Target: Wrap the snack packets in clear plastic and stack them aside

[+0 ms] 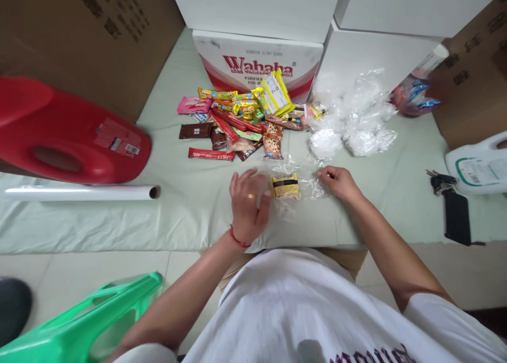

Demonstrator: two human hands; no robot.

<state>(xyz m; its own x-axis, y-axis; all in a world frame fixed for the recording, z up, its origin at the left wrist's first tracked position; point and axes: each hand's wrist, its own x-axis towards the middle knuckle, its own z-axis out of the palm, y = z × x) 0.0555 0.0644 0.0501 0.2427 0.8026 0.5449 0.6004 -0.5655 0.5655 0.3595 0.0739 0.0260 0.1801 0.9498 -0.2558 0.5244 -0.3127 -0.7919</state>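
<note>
A small yellow snack packet (pixel 285 187) with a dark band lies in a clear plastic bag (pixel 311 182) on the cloth in front of me. My left hand (pixel 250 196), slightly blurred, is just left of the packet with its fingers apart. On the other side, my right hand (pixel 336 180) pinches the right edge of the bag. Beyond both hands lies a pile of wrapped snacks, with a red wrapped stick (pixel 211 154) at its near edge and a yellow-and-white packet (pixel 276 94) on top. Crumpled clear bags (pixel 358 122) are heaped at the right.
A white Wahaha carton (pixel 257 62) stands behind the snacks. To the left are a red jug (pixel 79 136) and a white roll (pixel 83 193). Keys (pixel 441 180), a black pouch (pixel 456 215) and a white bottle (pixel 481 165) sit at the right. A green stool (pixel 99 313) stands below.
</note>
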